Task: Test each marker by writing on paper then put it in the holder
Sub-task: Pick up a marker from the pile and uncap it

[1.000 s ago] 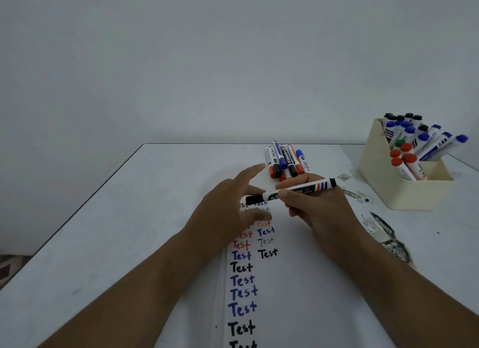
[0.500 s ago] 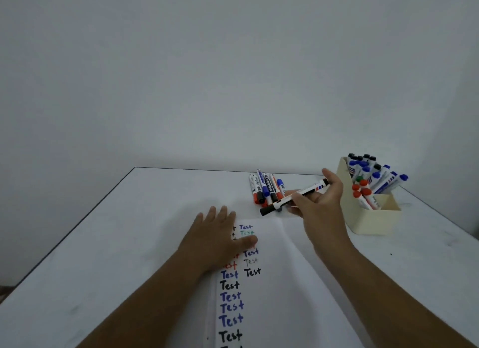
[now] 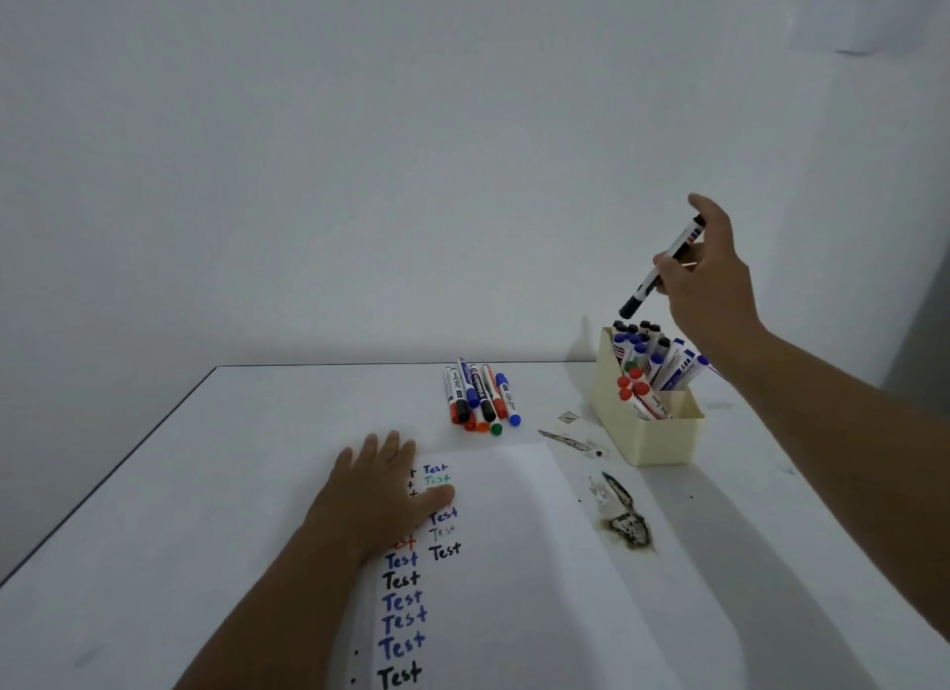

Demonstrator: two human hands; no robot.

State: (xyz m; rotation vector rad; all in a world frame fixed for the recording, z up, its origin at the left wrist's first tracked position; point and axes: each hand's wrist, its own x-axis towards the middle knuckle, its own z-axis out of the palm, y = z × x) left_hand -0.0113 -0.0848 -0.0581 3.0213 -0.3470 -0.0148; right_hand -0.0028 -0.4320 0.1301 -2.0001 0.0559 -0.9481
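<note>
Now the right hand (image 3: 707, 273) is up over the holder (image 3: 663, 442), where half a sec ago it was low beside it, and a sec ago down at the paper (image 3: 514, 561) w/ both hands on the black-capped marker (image 3: 660, 267). The marker's gone from lying roughly level to steeply tilted, cap end pointing down toward approx 7 o'clock, cap just above the caps already standing in the holder but not touching them. My read: testing of this one is done & it's on the drop-in step; nothing released yet.

Right hand pose: arm reaching out to approx 1 o'clock from the person, wrist raised, thumb and fingers pinching the marker's barrel mid-length, index finger stretched up along the tail end. Can't tell exactly how the lower fingers sit; they're behind the palm.

Left hand (image 3: 383, 494) lies flat on the paper's top-left corner, at approx 11 o'clock of the sheet, fingers straight & slightly spread, thumb out to the right over the "Test" rows, pressing the sheet down. It was lifted to the marker a sec ago, flat since then.

Untested markers (image 3: 480, 396) sit in a loose bundle on the table (image 3: 180, 483) at 12 o'clock of the paper, well left of the holder, so several rounds are left. Dark scorch-like marks (image 3: 627, 525) stain the table at 3 o'clock of the paper.
</note>
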